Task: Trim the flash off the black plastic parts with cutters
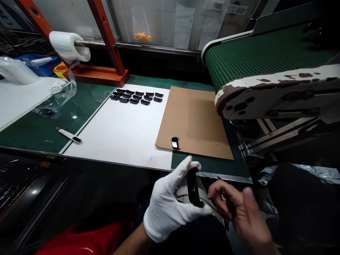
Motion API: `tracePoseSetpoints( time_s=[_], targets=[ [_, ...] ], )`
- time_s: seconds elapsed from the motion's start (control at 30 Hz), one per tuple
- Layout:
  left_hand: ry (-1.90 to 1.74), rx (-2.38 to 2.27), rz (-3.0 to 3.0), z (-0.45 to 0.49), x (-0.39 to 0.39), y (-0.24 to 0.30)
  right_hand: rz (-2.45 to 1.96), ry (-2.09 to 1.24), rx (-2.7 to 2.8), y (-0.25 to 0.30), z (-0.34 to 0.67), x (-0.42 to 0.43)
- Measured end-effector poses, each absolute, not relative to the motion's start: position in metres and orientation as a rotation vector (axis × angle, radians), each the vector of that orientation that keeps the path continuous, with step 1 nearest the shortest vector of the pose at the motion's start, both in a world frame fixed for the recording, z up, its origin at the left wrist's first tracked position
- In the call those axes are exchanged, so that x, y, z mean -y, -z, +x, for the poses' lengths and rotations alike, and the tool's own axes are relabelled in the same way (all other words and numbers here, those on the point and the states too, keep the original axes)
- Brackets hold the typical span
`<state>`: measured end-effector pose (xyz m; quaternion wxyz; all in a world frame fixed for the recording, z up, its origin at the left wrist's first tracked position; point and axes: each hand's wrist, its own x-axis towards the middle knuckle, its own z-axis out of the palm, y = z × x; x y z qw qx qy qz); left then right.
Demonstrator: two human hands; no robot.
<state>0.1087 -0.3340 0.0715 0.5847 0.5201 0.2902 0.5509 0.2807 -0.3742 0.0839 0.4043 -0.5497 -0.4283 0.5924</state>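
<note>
My left hand [172, 202], in a white glove, grips a glossy black plastic part [193, 187] by its two ends, between thumb and fingers, just off the table's front edge. To its right is my bare right hand [239, 209], slightly blurred, with fingers curled around a slim pen-like tool [223, 196]; its exact kind is unclear. A similar black part [175, 142] with a shiny face lies near the front edge of the brown cardboard sheet [196, 117]. Several black parts [135, 97] sit in rows at the back of the white sheet [119, 131].
A utility knife [69, 135] lies on the green tabletop at left. Behind it, a roll of clear film [69, 46] hangs on an orange stand [108, 42]. A green conveyor belt [265, 53] juts over the table's right side. A red stool [87, 230] is below left.
</note>
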Motion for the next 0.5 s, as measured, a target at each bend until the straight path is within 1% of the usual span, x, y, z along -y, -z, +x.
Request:
tracePoseSetpoints(
  time_s=[0.1,0.2,0.37,0.5],
  targets=[
    [-1.238,-0.734,1.264,0.106,0.334,-0.071,-1.182,-1.827,0.573,-0.054,0.277,0.384],
    [-1.173,-0.846,1.44,0.1,0.331,-0.071,-1.05,-1.978,0.247,-0.033,0.27,0.39],
    [-1.004,-1.136,1.855,0.083,0.327,-0.065,-1.019,-1.91,0.076,-0.013,0.253,0.402],
    [-0.841,-1.182,2.054,0.067,0.319,-0.058,-1.164,-1.821,0.141,0.003,0.245,0.413]
  ],
)
